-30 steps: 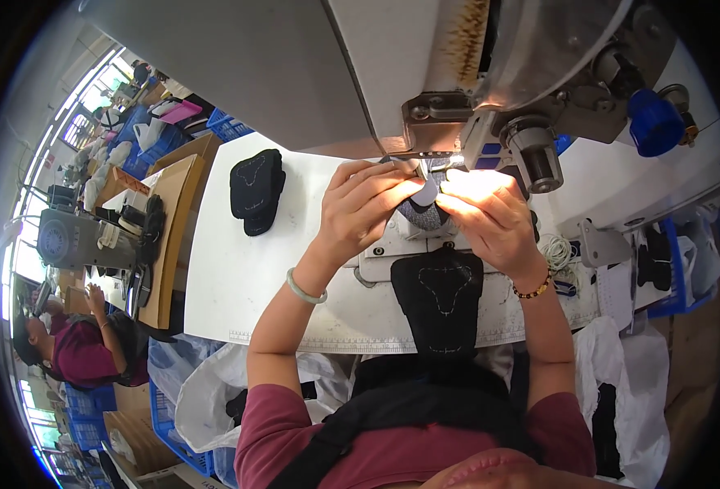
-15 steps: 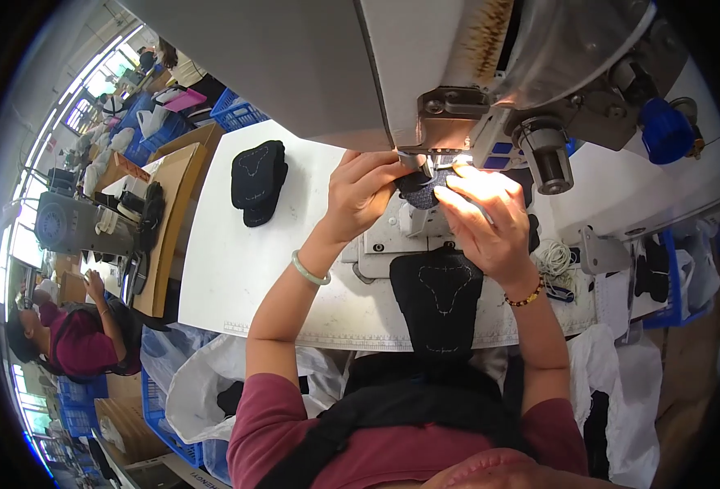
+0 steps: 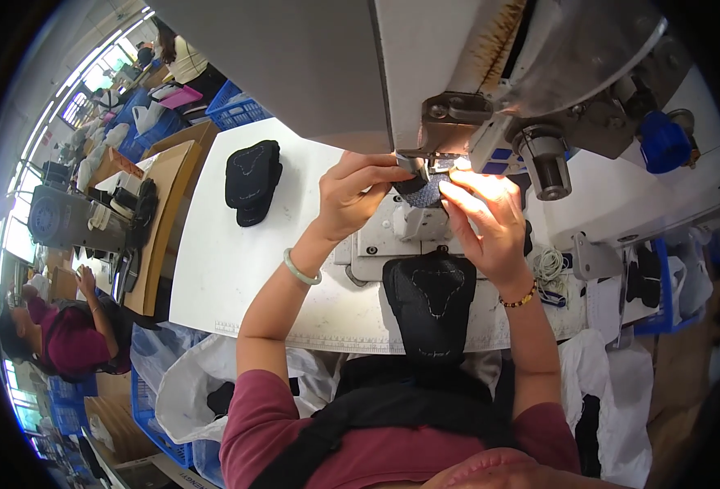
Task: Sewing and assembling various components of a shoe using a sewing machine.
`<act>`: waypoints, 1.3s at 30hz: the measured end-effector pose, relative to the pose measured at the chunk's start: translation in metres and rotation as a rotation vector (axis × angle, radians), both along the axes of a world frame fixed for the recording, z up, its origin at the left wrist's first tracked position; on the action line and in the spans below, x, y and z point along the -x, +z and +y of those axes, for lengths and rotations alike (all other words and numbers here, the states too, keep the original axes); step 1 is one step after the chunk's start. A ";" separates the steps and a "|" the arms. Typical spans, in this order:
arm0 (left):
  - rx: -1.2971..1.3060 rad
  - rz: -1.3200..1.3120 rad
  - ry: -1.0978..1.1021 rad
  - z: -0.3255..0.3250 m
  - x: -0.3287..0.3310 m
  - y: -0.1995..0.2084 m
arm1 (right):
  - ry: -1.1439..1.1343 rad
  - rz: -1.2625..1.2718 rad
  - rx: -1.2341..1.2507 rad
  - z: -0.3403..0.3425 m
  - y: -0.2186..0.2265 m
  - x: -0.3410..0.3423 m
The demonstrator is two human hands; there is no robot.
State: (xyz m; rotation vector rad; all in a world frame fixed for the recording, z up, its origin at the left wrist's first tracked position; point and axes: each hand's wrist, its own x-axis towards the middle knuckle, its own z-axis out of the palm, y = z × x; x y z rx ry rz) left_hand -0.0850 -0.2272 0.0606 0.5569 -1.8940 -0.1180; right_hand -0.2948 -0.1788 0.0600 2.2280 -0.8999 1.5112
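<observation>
Under the head of a sewing machine [image 3: 319,73], a small dark piece of textured fabric [image 3: 419,194] lies between my hands. My left hand [image 3: 353,194] pinches its left edge between thumb and fingers. On the other side, my right hand [image 3: 490,216] grips the right edge with thumb and fingertips, in the bright lamp light. The needle area is partly hidden by the machine head and my fingers. Close to my body, black fabric pieces [image 3: 429,306] with white stitched outlines lie at the table edge.
A stack of similar black pieces [image 3: 252,181] sits on the left of the white table [image 3: 213,269]. White cord [image 3: 550,267] lies to the right. White bags [image 3: 185,391] and blue baskets [image 3: 234,114] stand around. A co-worker [image 3: 71,338] sits at the far left.
The whole view has shifted slightly. Both hands stay at the machine head with the fabric, which now shows a little more of its textured surface between them.
</observation>
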 end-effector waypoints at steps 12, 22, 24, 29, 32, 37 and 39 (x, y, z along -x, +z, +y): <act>0.179 -0.171 0.002 0.006 -0.004 0.023 | 0.003 0.034 -0.036 0.005 -0.005 0.000; 0.155 -0.339 0.011 0.026 -0.002 0.045 | -0.038 0.134 0.016 0.009 -0.005 -0.006; 0.136 -0.364 0.033 0.029 0.000 0.046 | -0.054 0.132 0.001 0.009 -0.005 -0.006; 0.097 -0.359 0.053 0.032 0.001 0.048 | -0.068 0.109 0.027 0.010 -0.004 -0.006; 0.075 -0.366 0.096 0.036 0.001 0.047 | -0.098 0.106 0.048 0.010 -0.001 -0.008; 0.091 -0.332 0.109 0.036 0.003 0.045 | -0.121 0.093 0.042 0.011 0.001 -0.009; 0.104 -0.344 0.116 0.037 0.005 0.045 | -0.124 0.094 0.034 0.012 0.002 -0.008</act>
